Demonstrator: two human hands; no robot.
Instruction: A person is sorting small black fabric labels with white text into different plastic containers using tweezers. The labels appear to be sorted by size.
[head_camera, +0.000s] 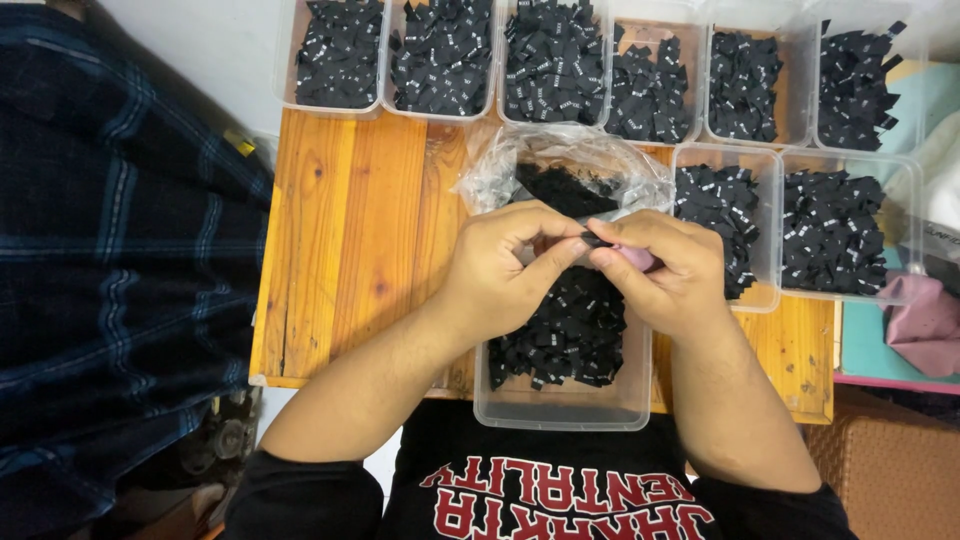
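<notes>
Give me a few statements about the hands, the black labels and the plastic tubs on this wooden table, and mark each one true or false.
1. Both hands meet over the clear tub nearest the person. True.
2. The left hand and right hand pinch a small black label between their fingertips. True.
3. The tubs along the far edge are empty. False: the far row of tubs is filled with black labels.
4. The clear plastic bag holds white labels. False: its contents are black.
5. The tabletop is bare wood planks. True.
</notes>
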